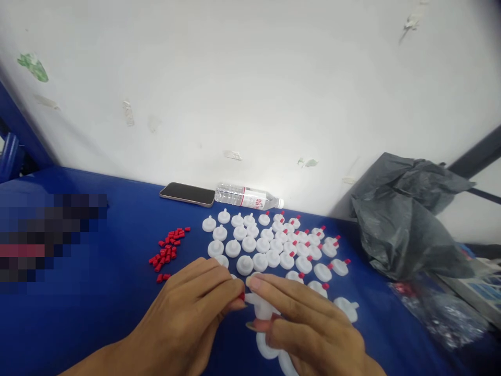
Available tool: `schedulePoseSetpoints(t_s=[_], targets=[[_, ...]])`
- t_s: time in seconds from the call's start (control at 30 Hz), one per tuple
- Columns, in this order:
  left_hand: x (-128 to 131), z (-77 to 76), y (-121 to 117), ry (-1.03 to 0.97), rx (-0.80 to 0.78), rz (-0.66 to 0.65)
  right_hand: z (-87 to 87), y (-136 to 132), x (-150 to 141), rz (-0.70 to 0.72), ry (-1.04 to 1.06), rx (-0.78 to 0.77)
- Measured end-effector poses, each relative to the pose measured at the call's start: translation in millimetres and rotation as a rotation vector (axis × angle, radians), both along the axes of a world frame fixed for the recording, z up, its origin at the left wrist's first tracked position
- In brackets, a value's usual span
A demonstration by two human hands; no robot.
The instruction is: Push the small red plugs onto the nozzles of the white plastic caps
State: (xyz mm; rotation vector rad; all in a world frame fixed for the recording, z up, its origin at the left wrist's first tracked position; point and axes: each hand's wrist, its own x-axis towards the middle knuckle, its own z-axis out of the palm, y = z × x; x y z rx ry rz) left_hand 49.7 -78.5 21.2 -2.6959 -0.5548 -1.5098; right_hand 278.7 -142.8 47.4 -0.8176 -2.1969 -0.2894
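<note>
Biggest thing on show, the flat white wall [250, 94], dotted with torn bits of tape, runs right along the back edge of the deep blue table [90, 318]. Over by the back right corner slumps a crumpled dark grey plastic bag [407, 219], and in front of it, towards the right edge, glints a crinkled clear plastic bundle [450, 318]. Now the bare hands, close together above the near side of the table: the right hand [313, 318] has thumb and fingers clamped on a white piece, the left hand [191, 308] has its fingertips pinched on a red one. Up at the middle of the back edge, a clear plastic bottle with a red-and-white label [248, 197] lies on its side, a flat black-screened phone [187, 193] just left of it. And look at the spread of round white plastic discs with short spouts [248, 244], from behind the hands towards the back edge: bare spouts on the left, many red-tipped on the right! The right hand's own white disc [263, 309] points its spout left. Smallest of all, short red plastic caps [168, 251] lie heaped left of the discs, and the left hand's own red cap [242, 296] sits right at that spout's tip, though whether it is on, I cannot tell
</note>
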Motion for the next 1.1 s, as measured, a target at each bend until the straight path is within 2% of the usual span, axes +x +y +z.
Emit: schedulePoseSetpoints(t_s=[0.1, 0.2, 0.37, 0.43, 0.6, 0.8, 0.97, 1.1], targets=[[0.5, 5.7, -0.8, -0.009, -0.061, 0.008, -2.9, 4.5, -1.2, 0.003, -0.002, 0.004], [0.0, 10.6, -0.9, 0.051, -0.058, 0.059, -3.4, 10.4, 0.7, -0.066, 0.057, 0.022], [-8.1, 12.6, -1.8, 0.125, 0.077, 0.169, 3.5, 18.2, 15.6, -0.307, 0.036, 0.051], [-11.8, 11.3, -0.9, 0.156, 0.124, 0.202, 4.4, 21.4, 25.2, -0.352, 0.064, 0.039], [-13.2, 7.6, 2.3, 0.254, 0.205, 0.260, -2.6, 28.4, 41.6, -0.342, 0.053, -0.066], [-9.9, 8.6, -0.8, 0.262, 0.262, 0.250, -7.0, 31.5, 39.4, -0.297, 0.027, -0.089], [-13.1, 4.6, -2.8, 0.390, 0.167, 0.206, -6.8, 32.7, 39.6, -0.319, -0.045, -0.129], [-16.3, 8.2, -5.8, 0.438, 0.162, 0.156, -2.1, 30.5, 40.3, -0.316, -0.033, -0.116]])
